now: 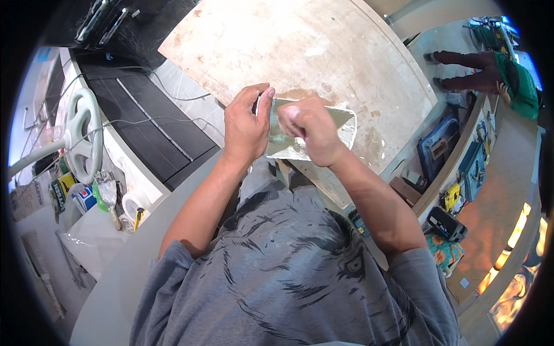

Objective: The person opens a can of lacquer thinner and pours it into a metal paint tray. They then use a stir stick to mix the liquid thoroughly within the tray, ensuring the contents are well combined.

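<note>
Head view shows one rectangular tray (344, 119), greenish inside with white-smeared rims, at the 6 o'clock side of one pale, stained board (288, 52). Two hands work apart: the left hand (245, 126) curls at the tray's 9 o'clock side, the right hand (314, 131) bends fist-like over it; whether either grips anything, I cannot tell.

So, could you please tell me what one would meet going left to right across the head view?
Pale spoked wheel, round white roll, bare left hand, bare right hand, small yellow object, co-worker's green top.
</note>
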The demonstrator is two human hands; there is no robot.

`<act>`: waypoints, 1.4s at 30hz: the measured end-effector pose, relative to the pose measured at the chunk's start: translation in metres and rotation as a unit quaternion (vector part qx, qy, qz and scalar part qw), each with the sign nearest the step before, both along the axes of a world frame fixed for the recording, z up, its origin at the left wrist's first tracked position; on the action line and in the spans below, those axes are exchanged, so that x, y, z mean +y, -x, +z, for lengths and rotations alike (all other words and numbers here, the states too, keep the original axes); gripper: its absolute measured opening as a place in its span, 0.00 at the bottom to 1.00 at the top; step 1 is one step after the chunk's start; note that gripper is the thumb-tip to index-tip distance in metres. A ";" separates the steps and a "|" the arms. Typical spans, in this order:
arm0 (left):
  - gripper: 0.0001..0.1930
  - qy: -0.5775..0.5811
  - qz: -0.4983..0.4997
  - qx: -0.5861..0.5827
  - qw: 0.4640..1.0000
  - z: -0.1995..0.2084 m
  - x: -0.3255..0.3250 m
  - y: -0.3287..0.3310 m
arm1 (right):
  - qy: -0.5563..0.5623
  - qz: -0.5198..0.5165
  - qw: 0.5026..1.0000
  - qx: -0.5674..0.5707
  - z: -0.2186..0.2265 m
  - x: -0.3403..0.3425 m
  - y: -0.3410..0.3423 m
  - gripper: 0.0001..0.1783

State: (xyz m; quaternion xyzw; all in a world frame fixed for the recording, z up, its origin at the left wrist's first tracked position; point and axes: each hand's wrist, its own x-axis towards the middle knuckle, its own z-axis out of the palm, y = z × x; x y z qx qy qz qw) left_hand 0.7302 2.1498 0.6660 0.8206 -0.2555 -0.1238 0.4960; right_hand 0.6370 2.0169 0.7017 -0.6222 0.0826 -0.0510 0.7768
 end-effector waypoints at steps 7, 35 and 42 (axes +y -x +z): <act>0.16 -0.006 0.003 0.003 1.000 0.006 0.000 0.000 | 0.072 0.068 0.994 0.053 -0.007 -0.010 0.006 0.26; 0.15 0.011 0.012 0.008 1.000 0.006 0.002 0.000 | 0.143 0.106 0.968 0.178 0.026 -0.032 0.017 0.28; 0.14 0.030 0.021 0.013 0.999 0.005 0.001 0.002 | 0.052 0.036 0.995 0.077 0.062 -0.041 0.009 0.29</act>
